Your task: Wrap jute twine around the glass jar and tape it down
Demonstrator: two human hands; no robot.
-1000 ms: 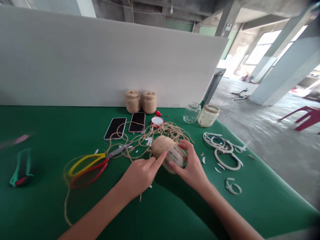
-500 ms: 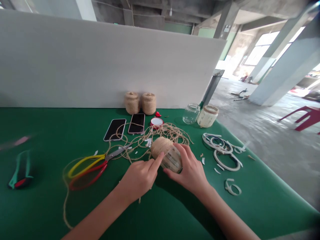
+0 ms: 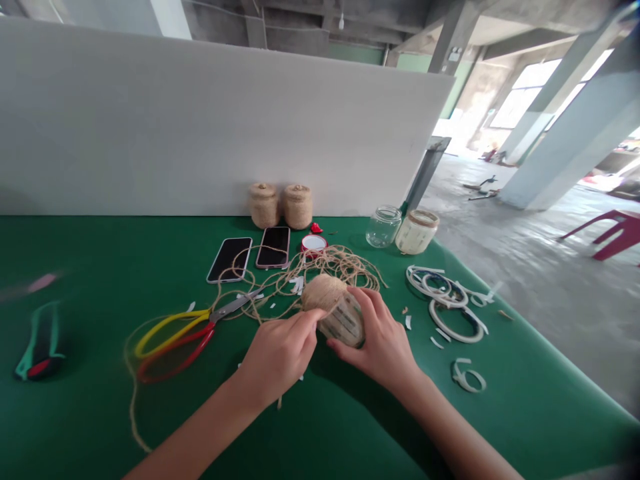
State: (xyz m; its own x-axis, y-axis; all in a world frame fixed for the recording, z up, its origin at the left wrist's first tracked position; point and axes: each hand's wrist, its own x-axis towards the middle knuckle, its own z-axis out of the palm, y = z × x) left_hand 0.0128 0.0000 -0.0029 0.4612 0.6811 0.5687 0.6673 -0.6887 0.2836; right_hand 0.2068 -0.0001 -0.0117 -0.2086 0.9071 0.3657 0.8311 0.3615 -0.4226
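A glass jar (image 3: 336, 310) lies on its side on the green table (image 3: 100, 267), its far half wrapped in jute twine. My right hand (image 3: 380, 340) grips its bare near end, fingers curled over the top. My left hand (image 3: 277, 357) is closed beside it, its fingertips pinched against the edge of the twine wrap. Loose twine (image 3: 320, 267) lies tangled behind the jar and trails left in a long loop. Scissors (image 3: 187, 327) with yellow and red handles lie to the left of my left hand.
Two phones (image 3: 250, 253) lie face up behind the twine. Two twine spools (image 3: 280, 205) stand at the white board (image 3: 200, 120). A red lid (image 3: 314, 244), an empty glass jar (image 3: 383, 227) and a taped jar (image 3: 417, 231) stand right. White tape rings (image 3: 447, 300) lie near the table's right edge.
My right hand slid further over the jar's top. My left forefinger, stretched out before, has curled into a pinch at the twine's edge. The jar shifted slightly.
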